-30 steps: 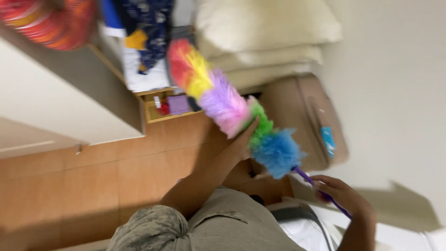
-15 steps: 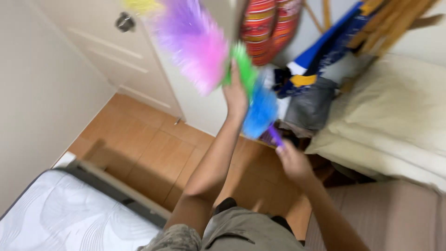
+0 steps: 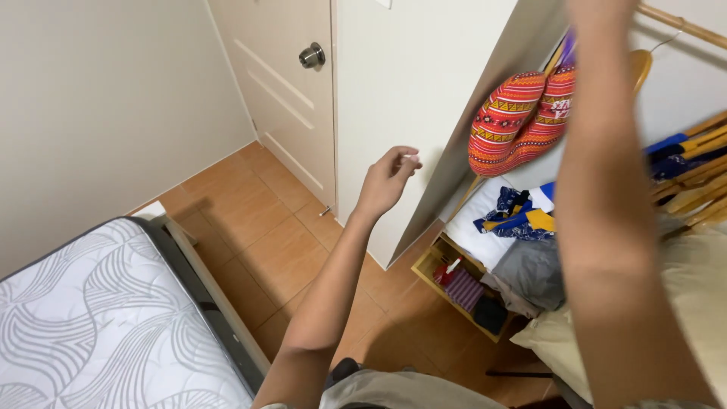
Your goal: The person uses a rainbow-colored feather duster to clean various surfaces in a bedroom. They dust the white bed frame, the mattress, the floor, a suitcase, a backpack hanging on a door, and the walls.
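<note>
left hand (image 3: 390, 178): mid-frame, fingers loosely curled, empty, near white panel (image 3: 409, 91)
right hand: out of frame at top, grip unknown
bag (image 3: 522, 117): upper right, hanging

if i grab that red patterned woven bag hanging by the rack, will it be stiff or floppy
Probably floppy: the red patterned woven bag sags into a rounded pouch where it hangs. It looks like soft cloth, so likely light and not fragile. Hanging freely beside the wooden rail, it would probably swing if pushed rather than tip.

White cabinet panel (image 3: 409, 98) blocks left hand (image 3: 388, 180) ahead
</note>
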